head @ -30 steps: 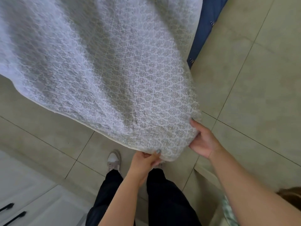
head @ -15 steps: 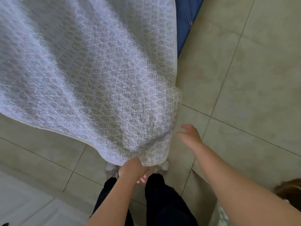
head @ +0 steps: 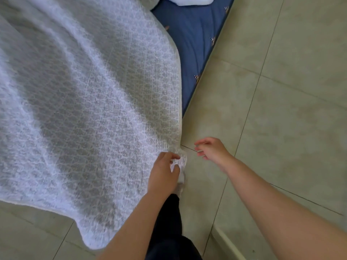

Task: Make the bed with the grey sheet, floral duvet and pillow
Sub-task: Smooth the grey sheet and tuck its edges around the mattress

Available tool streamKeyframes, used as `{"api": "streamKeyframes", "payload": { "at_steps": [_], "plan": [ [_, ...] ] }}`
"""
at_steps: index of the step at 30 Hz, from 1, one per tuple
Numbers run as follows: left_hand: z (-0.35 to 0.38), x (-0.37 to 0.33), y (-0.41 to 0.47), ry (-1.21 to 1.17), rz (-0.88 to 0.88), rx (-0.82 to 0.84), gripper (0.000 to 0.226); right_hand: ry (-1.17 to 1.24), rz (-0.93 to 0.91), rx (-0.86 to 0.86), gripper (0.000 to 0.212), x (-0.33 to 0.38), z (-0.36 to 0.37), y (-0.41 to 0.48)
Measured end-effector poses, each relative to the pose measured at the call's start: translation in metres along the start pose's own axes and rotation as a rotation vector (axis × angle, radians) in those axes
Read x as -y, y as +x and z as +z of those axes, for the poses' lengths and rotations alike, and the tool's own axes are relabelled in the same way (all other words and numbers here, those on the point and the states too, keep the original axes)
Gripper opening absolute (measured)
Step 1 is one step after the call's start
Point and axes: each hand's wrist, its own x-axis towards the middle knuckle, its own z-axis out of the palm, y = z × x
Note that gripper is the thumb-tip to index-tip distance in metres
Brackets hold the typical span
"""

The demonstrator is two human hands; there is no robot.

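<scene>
The grey patterned sheet (head: 84, 109) billows over the bed and fills the left and middle of the view, its lower edge hanging above the floor. My left hand (head: 164, 171) grips the sheet's near right corner, fingers curled into the fabric. My right hand (head: 212, 149) hovers just to the right of that corner, empty, with fingers loosely spread and apart from the cloth. A blue mattress (head: 195, 44) shows at the top right, where the sheet does not cover it. A white pillow or cloth edge (head: 191, 0) peeks in at the top.
Beige floor tiles (head: 281, 91) stretch along the right of the bed. My dark trouser legs (head: 169, 222) stand at the bed's foot. A pale skirting or furniture edge (head: 229, 243) sits at the bottom right.
My right hand has let go of the sheet's corner and moved off to the right. The sheet has swung up and forward over the bed, uncovering more blue mattress.
</scene>
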Motion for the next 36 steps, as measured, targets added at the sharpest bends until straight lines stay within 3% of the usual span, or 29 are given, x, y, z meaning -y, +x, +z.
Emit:
{"api": "streamKeyframes", "payload": {
  "at_steps": [7, 12, 17, 19, 22, 24, 27, 30, 32, 36],
  "plan": [
    [-0.008, -0.039, 0.11, -0.042, -0.119, -0.134, 0.03, -0.007, -0.211, -0.086, 0.025, 0.095, -0.024, 0.09],
    [-0.018, -0.046, 0.175, 0.079, -0.24, -0.117, 0.05, -0.13, -0.203, -0.044, 0.02, 0.15, -0.021, 0.155],
    [-0.029, -0.062, 0.232, 0.21, -0.315, -0.112, 0.064, -0.215, -0.179, -0.034, 0.035, 0.21, -0.012, 0.216],
    [-0.03, -0.066, 0.252, 0.213, -0.313, -0.11, 0.065, -0.206, -0.173, -0.017, 0.035, 0.237, -0.008, 0.237],
    [-0.033, -0.07, 0.281, 0.166, -0.294, -0.115, 0.057, -0.197, -0.175, 0.067, 0.018, 0.276, 0.0, 0.265],
    [-0.035, -0.072, 0.301, 0.129, -0.291, -0.169, 0.053, -0.203, -0.209, 0.091, 0.024, 0.3, 0.01, 0.287],
    [-0.03, -0.079, 0.322, 0.185, -0.337, -0.239, 0.064, -0.239, -0.187, 0.091, 0.034, 0.331, 0.02, 0.312],
    [-0.021, -0.092, 0.341, 0.301, -0.452, -0.281, 0.071, -0.015, 0.0, 0.242, 0.063, 0.362, 0.028, 0.339],
    [-0.016, -0.101, 0.351, 0.341, -0.523, -0.307, 0.06, 0.142, 0.078, 0.371, 0.075, 0.379, 0.032, 0.351],
    [-0.006, -0.109, 0.361, 0.257, -0.604, -0.37, 0.038, 0.07, 0.066, 0.53, 0.047, 0.411, 0.026, 0.372]
  ]
}}
